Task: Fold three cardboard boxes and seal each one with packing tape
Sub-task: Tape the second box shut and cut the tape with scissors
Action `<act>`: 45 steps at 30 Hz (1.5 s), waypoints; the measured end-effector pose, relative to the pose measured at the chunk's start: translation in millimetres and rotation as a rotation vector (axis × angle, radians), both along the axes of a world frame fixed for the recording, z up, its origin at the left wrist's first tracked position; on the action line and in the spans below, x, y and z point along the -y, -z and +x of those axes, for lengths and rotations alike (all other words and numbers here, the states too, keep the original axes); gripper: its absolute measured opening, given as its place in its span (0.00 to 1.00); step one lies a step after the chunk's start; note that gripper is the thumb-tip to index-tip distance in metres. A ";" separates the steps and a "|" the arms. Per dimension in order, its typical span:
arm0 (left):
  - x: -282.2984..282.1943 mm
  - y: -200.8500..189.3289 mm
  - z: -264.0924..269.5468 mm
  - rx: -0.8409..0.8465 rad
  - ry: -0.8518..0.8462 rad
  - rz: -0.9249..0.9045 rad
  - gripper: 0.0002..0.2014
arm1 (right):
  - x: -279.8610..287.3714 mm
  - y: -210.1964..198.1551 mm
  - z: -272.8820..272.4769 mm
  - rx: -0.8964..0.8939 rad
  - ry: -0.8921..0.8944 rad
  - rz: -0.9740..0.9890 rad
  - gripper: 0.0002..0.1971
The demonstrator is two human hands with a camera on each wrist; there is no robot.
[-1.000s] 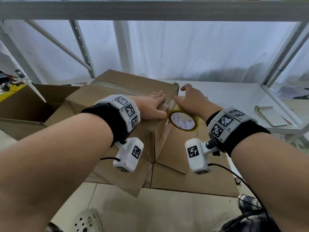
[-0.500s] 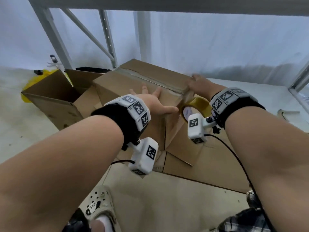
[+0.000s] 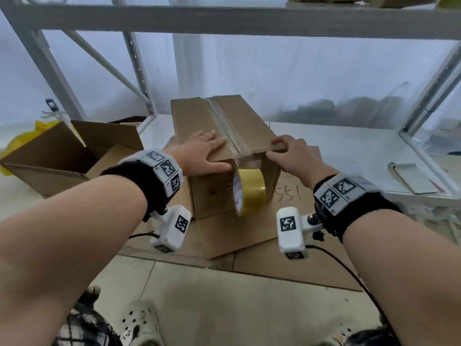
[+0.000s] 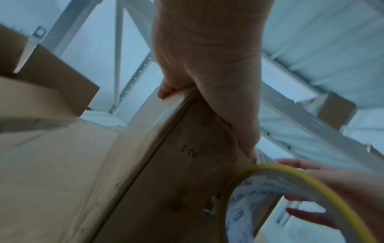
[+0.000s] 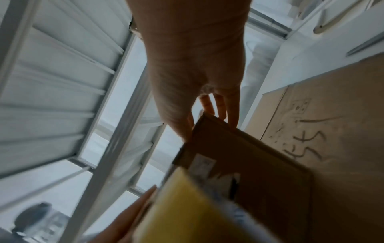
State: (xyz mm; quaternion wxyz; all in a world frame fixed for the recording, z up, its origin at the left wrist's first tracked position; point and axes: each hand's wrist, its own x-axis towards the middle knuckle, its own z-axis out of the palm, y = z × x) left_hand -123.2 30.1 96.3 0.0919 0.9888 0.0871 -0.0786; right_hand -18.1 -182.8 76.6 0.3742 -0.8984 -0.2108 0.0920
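Cardboard box [image 3: 199, 116] upright on flattened cardboard [image 3: 287, 236], flaps shut, clear tape along the middle seam. Left grip [image 3: 202, 153] flat on the top panel left of the seam, fingers straight and spread, holding nothing. Right grip [image 3: 287, 156] at the near right corner, fingers curled over the flap edge and pinching it. Tape roll [image 3: 249, 191] against the near face between the two grips, hanging from a strip off the seam, touched by neither.

Only in the head view: the taped seam end to end, a second box [image 3: 62, 156] to the left with flaps open, a yellow bag [image 3: 20, 141] behind it, a notebook [image 3: 411, 178] lying well off to the right, a white clog [image 3: 134, 323] below.

Only in the left wrist view: left grip [image 4: 207, 74] from beneath, palm over the top edge and thumb down the near face, small black print on that face, tape roll [image 4: 280, 205] with printed inner core.

Only in the right wrist view: right grip [image 5: 197, 65] with fingers [image 5: 220, 106] across the flap corner, thumb on the near side, and the handwriting on the flattened cardboard [image 5: 332, 115] up close. Tape roll [image 5: 197, 205] there too blurred for detail.

Counted: two boxes, one shut and one open; one tape roll; two grips.
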 end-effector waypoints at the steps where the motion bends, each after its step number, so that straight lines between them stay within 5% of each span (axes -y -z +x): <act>1: 1.4 2.4 1.7 -0.043 -0.017 0.022 0.41 | 1.4 1.5 -3.8 0.066 -0.022 -0.113 0.23; 4: 7.7 6.2 8.4 -0.032 -0.046 0.030 0.37 | -4.5 3.4 -12.9 0.122 -0.009 -0.172 0.25; 8: 14.7 7.0 16.3 0.090 0.111 0.016 0.29 | -21.7 8.6 -20.0 0.145 0.187 0.040 0.21; 11: 16.7 9.2 21.9 0.082 0.210 0.044 0.27 | -29.3 14.5 -27.5 -0.121 0.123 0.093 0.30; 16: 16.3 11.8 25.3 0.089 0.252 0.113 0.26 | -27.1 17.6 -43.0 -0.525 0.055 0.292 0.18; 25: 16.6 17.6 27.1 0.128 0.260 0.093 0.28 | -24.4 -8.2 -51.9 -0.406 -0.008 0.135 0.19; 38: 18.0 19.2 26.1 0.172 0.286 0.140 0.29 | -27.8 31.0 -63.1 -0.527 0.094 0.183 0.20; 45: 26.1 27.5 28.8 0.239 0.259 0.331 0.32 | -21.4 36.9 -55.7 -0.549 0.006 0.199 0.18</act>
